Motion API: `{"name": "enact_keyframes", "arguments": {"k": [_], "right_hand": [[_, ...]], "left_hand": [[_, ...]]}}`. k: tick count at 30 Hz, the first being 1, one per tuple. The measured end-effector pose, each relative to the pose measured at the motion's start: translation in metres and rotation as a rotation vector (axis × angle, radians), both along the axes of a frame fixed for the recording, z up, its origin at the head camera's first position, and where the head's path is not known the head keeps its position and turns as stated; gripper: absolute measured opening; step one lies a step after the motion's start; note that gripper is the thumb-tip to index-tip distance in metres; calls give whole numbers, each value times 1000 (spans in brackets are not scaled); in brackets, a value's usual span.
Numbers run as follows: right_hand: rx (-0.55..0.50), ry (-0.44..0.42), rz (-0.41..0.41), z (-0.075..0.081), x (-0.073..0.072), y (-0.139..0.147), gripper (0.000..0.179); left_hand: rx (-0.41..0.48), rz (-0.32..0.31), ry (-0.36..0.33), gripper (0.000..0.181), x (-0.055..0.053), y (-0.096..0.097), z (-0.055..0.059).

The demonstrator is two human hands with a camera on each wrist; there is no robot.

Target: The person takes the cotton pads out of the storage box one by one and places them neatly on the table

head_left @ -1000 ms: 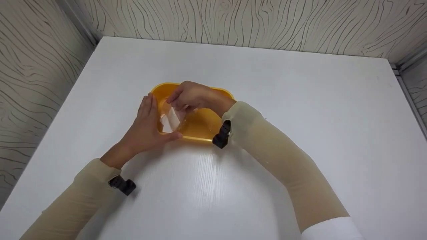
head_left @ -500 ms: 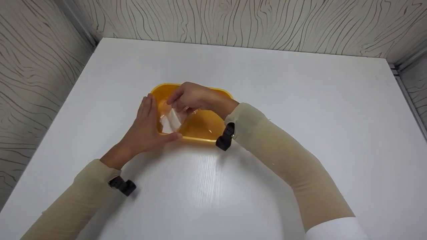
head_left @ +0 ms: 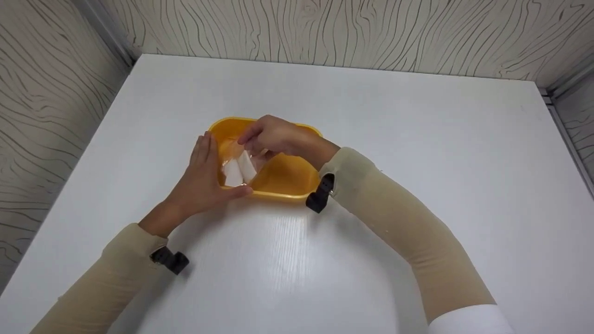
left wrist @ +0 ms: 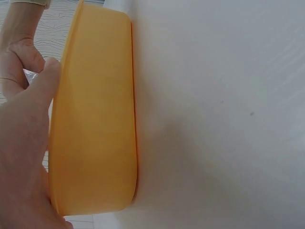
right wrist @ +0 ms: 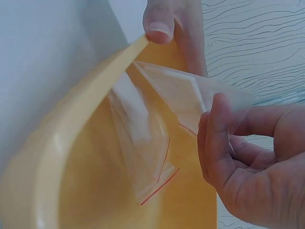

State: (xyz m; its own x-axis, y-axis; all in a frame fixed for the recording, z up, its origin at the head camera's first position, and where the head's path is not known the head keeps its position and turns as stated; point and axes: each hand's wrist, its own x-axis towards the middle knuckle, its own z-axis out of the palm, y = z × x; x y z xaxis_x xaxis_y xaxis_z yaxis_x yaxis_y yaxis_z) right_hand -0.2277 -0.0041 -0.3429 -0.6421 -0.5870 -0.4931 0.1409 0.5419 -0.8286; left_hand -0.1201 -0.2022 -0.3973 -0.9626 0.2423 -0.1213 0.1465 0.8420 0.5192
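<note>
A yellow plastic tub (head_left: 290,174) stands on the white table. My left hand (head_left: 195,178) braces its left end, straight fingers along the end wall and thumb lying on the near rim. My right hand (head_left: 278,135) reaches over the tub and pinches a clear zip bag (right wrist: 176,93) with a red seal line and a flat white piece inside. A second clear zip bag (right wrist: 138,124), also with a white piece in it, hangs beside it against the tub's inside. From above, two white pieces (head_left: 233,174) show side by side in the tub's left part.
The white table (head_left: 417,139) reaches back to a wood-grain patterned wall (head_left: 348,32), with another such panel (head_left: 41,102) on the left. Both forearms wear beige sleeves (head_left: 394,218) with small black wrist cameras (head_left: 320,194).
My right hand and forearm have drawn slightly right with the pinched bag. The white pieces, overlapping before, now show apart in the tub. My left hand stays in place.
</note>
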Motion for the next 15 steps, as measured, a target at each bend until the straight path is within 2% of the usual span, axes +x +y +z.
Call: {"name": "enact_keyframes", "arguments": {"k": [5,15], "right_hand": [[-49,-26,-29,-2,-1,6,34],[-129,-22,-79,-3,-5,21,38]], "left_hand": [[6,-1,5,139,0,-1,-1],[-7,7,-3,139,-1,0,-1]]}}
